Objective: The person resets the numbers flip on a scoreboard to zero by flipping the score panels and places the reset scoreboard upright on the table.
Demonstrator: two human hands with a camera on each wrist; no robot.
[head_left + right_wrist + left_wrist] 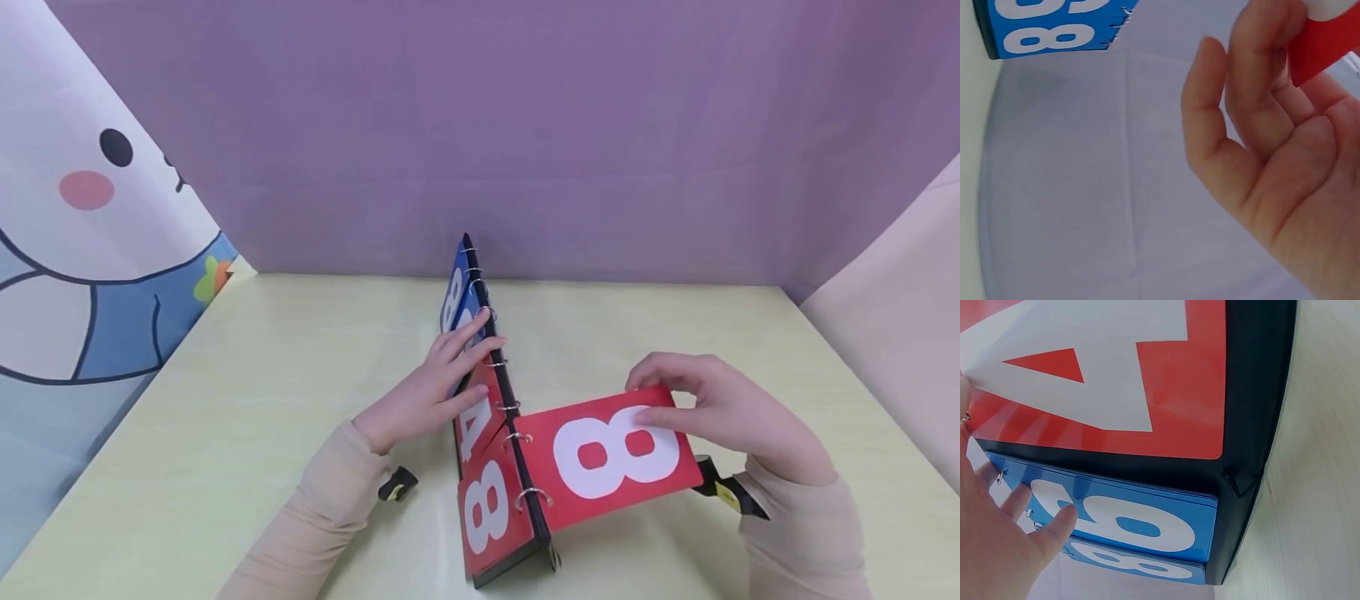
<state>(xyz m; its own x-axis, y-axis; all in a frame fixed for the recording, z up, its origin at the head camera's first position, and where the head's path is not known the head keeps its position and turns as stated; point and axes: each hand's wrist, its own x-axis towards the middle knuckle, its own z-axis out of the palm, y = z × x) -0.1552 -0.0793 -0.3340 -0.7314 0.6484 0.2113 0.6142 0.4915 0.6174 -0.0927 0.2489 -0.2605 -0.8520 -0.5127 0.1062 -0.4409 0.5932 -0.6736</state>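
A tabletop flip scoreboard (512, 396) stands like a tent, its black spine running away from me with metal rings along it. On its left face hang red cards with a white 4 (474, 423) and 8 (486, 510), then blue number cards (1138, 519) farther back. My left hand (423, 392) rests on that face, fingers spread, fingertips reaching the spine. On the other side, my right hand (738, 412) pinches the outer end of a red card with a white 8 (592, 458), held out sideways from its rings. The right wrist view shows only that card's corner (1316, 50).
The scoreboard stands on a pale wood-grain table (315, 333). Behind it hangs a purple cloth (525, 142), with a cartoon-printed cloth (120, 233) at the left and a pale cloth (900, 308) at the right. Black straps (397, 483) are at both wrists.
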